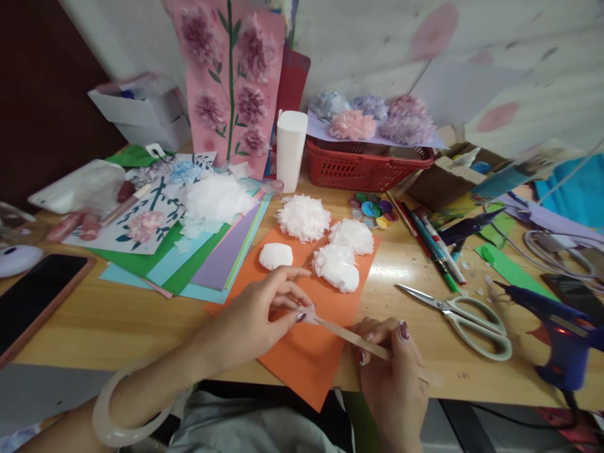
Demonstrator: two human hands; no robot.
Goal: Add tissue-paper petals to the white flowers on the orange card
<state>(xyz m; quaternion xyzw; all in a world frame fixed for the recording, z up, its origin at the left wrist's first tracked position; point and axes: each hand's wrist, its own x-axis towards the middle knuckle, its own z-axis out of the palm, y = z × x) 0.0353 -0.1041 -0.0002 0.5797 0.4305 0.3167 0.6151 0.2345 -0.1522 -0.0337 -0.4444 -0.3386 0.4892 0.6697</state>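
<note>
My left hand [264,308] pinches a small piece of thin white paper [309,314] between thumb and finger, over an orange sheet [302,371]. In my right hand [394,365] is a thin flat wooden stick [352,336], its tip touching the paper piece. Just beyond my hands, a ruffled white paper flower [302,218] lies at the sheet's far edge. Nearer are two partly covered white pieces, one with ruffles [352,236] and one half smooth [336,267]. A plain white oval pad [276,256] sits to their left.
Scissors [453,314] and a blue glue gun [557,327] with a red light lie to the right. Behind stand a red basket [368,167] and a white roll [291,151]. Coloured papers [219,261], white tissue pieces [214,198] and a phone [38,302] are at left.
</note>
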